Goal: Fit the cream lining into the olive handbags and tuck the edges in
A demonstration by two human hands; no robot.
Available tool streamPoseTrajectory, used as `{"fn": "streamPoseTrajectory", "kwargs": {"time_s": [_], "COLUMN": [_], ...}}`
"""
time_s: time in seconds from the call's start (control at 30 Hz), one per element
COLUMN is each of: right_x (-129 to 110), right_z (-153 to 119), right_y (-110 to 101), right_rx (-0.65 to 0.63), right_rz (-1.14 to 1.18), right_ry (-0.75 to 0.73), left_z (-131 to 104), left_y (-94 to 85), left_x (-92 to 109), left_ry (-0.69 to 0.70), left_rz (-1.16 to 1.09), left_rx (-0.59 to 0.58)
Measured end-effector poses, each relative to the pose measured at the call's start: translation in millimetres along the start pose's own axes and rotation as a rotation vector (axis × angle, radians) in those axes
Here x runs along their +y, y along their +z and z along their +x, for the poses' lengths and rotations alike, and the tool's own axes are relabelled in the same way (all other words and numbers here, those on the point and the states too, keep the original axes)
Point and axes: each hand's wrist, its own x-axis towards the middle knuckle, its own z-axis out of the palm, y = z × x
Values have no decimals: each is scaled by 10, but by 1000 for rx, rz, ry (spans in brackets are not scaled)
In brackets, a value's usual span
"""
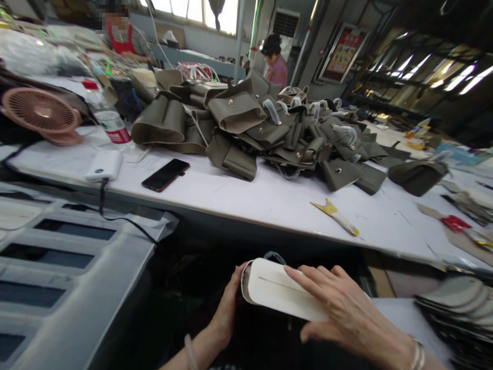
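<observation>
A white, rounded flat piece [283,290] with a thin dark line along it is held low in front of me, below the table's front edge. My left hand [227,303] grips its left end, where a curved rim shows; the fingertips are partly hidden behind it. Across the right part of its upper face lies my right hand [335,303], fingers spread and thumb apart near the lower edge. A clear plastic loop [274,257] sticks up behind the piece.
On the white table [239,198] lie a pile of grey-green leather pieces [239,110], a black phone [165,174], a yellow-handled tool [335,217], a power bank [103,165], a bottle and a pink fan [42,113]. Stacked pieces [458,308] sit at right. Two people are beyond.
</observation>
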Motion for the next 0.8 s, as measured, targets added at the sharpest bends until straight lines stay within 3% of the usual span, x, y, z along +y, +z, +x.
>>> {"fn": "streamPoseTrajectory", "kwargs": {"time_s": [0.17, 0.27, 0.47, 0.67, 0.8], "right_x": [77, 118, 107, 46, -27], "right_z": [34, 15, -77, -84, -70], "right_y": [265, 362, 270, 213, 153], "right_rx": [190, 226, 146, 137, 113], "right_rz": [-55, -98, -111, -121, -111], "right_ry": [69, 68, -109, -129, -187], "left_z": [-29, -47, -83, -100, -96], "left_y": [56, 78, 155, 152, 131], "left_x": [30, 56, 120, 92, 76], "left_ry": [40, 44, 42, 41, -32], "left_rz": [-34, -20, 0, -38, -57], "left_rx": [-14, -1, 25, 68, 41]}}
